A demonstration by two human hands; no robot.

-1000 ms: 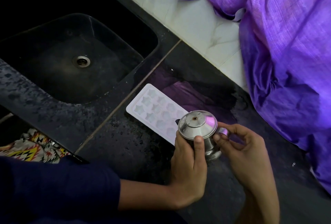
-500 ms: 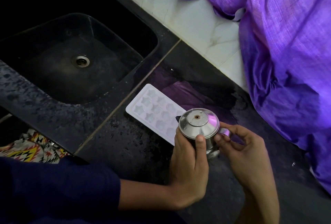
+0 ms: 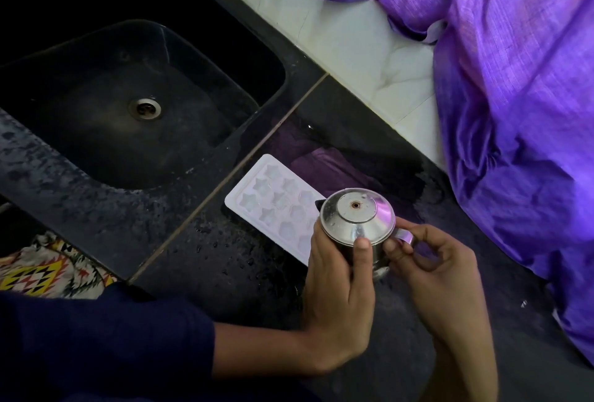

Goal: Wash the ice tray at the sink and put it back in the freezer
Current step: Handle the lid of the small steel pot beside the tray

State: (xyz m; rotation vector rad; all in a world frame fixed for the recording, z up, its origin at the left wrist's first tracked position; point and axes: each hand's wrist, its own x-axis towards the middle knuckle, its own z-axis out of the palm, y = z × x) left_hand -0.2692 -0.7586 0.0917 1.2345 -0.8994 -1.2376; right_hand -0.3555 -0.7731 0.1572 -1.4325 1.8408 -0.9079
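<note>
dark speckled stone makes up the counter (image 3: 205,260), wet with scattered drops, and a deep black sink (image 3: 106,131) with a metal drain (image 3: 145,109) is set into it on the far left. a white tiled ledge (image 3: 353,31) runs along the far edge, and a big purple cloth (image 3: 514,96) is heaped over the right side. the ice tray (image 3: 273,202) lies flat on the counter just right of the sink rim, its star-shaped pockets facing up; its near end is hidden behind a small steel pot (image 3: 356,224) with a domed lid. the left hand (image 3: 337,298) wraps round the pot's body with the thumb up against the lid's edge, and the right hand (image 3: 440,269) pinches the pot's handle between thumb and fingers, so both hands are busy with the pot and neither touches the tray. whether the pockets hold water is hard to tell in this dim light. the tray looks like thin pale plastic, so it should be light and a little bendy, and likely slick from the wet counter. a good hold would be on the flat rim along the long sides, or one hand at each short end, kept level if anything is in the pockets. a patterned fabric (image 3: 48,273) shows at the near left below the counter's edge.
</note>
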